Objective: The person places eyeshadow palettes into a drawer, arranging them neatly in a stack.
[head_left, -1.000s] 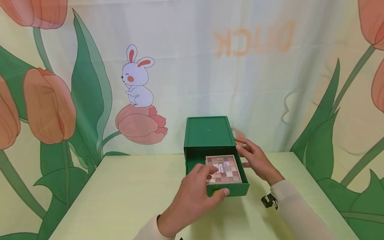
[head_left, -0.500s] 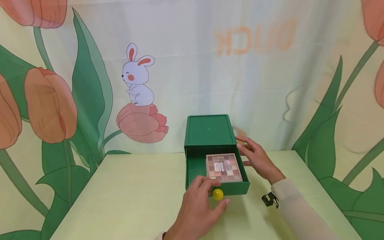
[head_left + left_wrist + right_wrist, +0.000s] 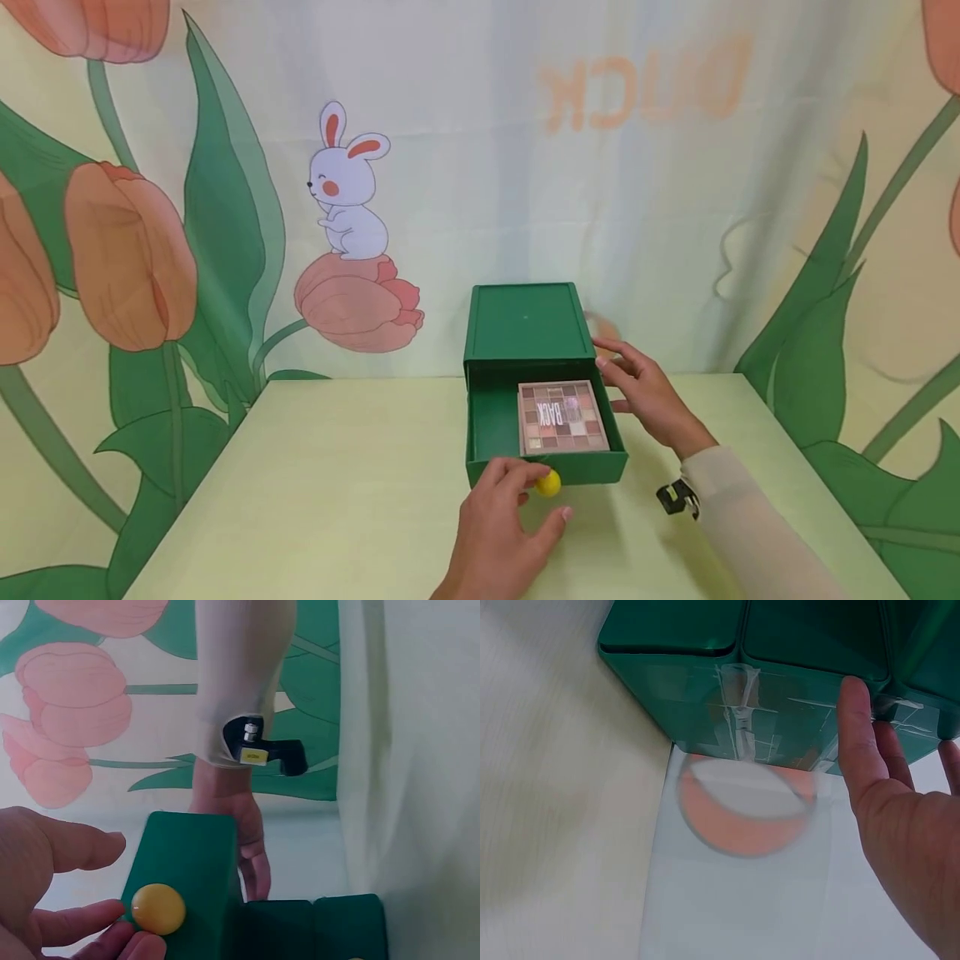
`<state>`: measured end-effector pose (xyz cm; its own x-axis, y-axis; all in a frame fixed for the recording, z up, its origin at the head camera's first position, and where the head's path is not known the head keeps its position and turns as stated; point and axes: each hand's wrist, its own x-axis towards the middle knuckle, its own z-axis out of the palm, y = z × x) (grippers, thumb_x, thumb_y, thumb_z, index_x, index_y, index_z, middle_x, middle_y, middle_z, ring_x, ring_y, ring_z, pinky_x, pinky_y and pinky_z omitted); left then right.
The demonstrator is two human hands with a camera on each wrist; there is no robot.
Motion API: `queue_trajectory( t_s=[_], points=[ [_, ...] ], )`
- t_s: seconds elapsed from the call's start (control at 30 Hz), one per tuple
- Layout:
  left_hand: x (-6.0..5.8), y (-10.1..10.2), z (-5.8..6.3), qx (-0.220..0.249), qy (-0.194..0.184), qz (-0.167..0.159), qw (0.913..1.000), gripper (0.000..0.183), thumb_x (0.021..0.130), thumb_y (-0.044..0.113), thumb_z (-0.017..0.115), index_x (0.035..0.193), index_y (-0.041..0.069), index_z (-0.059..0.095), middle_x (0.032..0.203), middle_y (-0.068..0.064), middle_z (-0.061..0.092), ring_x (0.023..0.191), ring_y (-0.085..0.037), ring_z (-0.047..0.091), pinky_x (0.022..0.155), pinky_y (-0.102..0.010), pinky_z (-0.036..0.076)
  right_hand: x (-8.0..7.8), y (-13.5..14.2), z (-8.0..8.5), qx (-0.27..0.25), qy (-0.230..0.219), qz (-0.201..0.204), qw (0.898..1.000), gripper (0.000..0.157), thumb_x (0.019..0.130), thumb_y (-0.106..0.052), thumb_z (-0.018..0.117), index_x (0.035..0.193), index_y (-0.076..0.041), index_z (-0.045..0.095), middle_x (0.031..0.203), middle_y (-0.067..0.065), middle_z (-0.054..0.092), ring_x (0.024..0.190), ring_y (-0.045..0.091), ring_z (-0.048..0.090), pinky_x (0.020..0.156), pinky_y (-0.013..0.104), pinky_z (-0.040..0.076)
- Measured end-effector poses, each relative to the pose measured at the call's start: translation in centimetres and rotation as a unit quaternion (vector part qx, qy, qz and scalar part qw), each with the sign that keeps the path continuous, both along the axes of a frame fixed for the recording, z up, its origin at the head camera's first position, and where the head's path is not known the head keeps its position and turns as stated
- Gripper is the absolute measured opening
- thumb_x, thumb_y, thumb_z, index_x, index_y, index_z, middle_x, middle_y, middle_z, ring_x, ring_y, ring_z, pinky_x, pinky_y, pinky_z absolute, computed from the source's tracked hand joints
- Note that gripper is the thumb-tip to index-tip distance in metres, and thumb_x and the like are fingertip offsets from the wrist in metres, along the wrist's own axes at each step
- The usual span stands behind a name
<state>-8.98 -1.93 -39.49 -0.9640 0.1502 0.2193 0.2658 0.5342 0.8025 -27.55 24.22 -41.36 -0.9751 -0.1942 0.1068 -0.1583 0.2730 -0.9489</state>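
A green drawer box (image 3: 527,321) stands at the back of the table with its top drawer (image 3: 592,468) pulled out. Inside, toward the right, lies an eyeshadow palette (image 3: 562,417) with a grid of colours and white lettering. My left hand (image 3: 498,525) is at the drawer front, its fingers by the round yellow knob (image 3: 549,482) and its thumb held apart. In the left wrist view, the fingertips lie beside and under the knob (image 3: 158,909). My right hand (image 3: 651,396) rests its fingertips against the box's right side, seen closely in the right wrist view.
Clear tape (image 3: 742,712) runs along the box's side. The pale table (image 3: 337,483) extends left and right of the box. Behind it hangs a printed cloth (image 3: 465,167) with tulips and a rabbit. A black wrist mount (image 3: 677,497) sits at the right sleeve.
My left hand has drawn back from over the drawer and palette to below the knob, uncovering both. The drawer stays pulled out, and my right hand keeps its place on the box's side.
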Motion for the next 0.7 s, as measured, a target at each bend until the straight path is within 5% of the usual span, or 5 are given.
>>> queue_trajectory(
  t_s=[0.13, 0.43, 0.7],
  points=[
    [0.0, 0.7, -1.1, 0.004, 0.004, 0.031, 0.9995, 0.04, 0.089, 0.034, 0.088, 0.123, 0.017, 0.075, 0.113, 0.011, 0.06, 0.101, -0.01, 0.061, 0.09, -0.024, 0.059, 0.1, 0.1, -0.3, -0.002, -0.004, 0.002, 1.0, 0.059, 0.108, -0.051, 0.055, 0.162, -0.032, 0.042, 0.143, 0.023, 0.055, 0.123, 0.039, 0.064, 0.095, 0.057, 0.061],
    [-0.2, 1.8, -2.8, -0.024, 0.087, 0.104, 0.9904, 0.035, 0.087, 0.031, 0.089, 0.118, 0.018, 0.079, 0.108, 0.011, 0.063, 0.097, -0.006, 0.061, 0.086, -0.023, 0.059, 0.0, 0.1, -0.4, -0.008, 0.002, 0.002, 1.0, 0.059, 0.108, -0.05, 0.056, 0.162, -0.031, 0.043, 0.141, 0.024, 0.056, 0.12, 0.037, 0.066, 0.093, 0.056, 0.062],
    [-0.6, 2.0, -3.5, 0.003, 0.146, 0.107, 0.9835, 0.027, 0.089, 0.026, 0.087, 0.112, 0.015, 0.08, 0.104, 0.006, 0.065, 0.094, -0.01, 0.066, 0.085, -0.021, 0.061, 0.0, 0.0, 0.0, -0.002, 0.0, -0.005, 1.0, 0.06, 0.107, -0.053, 0.056, 0.161, -0.031, 0.043, 0.142, 0.024, 0.056, 0.123, 0.04, 0.065, 0.094, 0.057, 0.062]
  ],
)
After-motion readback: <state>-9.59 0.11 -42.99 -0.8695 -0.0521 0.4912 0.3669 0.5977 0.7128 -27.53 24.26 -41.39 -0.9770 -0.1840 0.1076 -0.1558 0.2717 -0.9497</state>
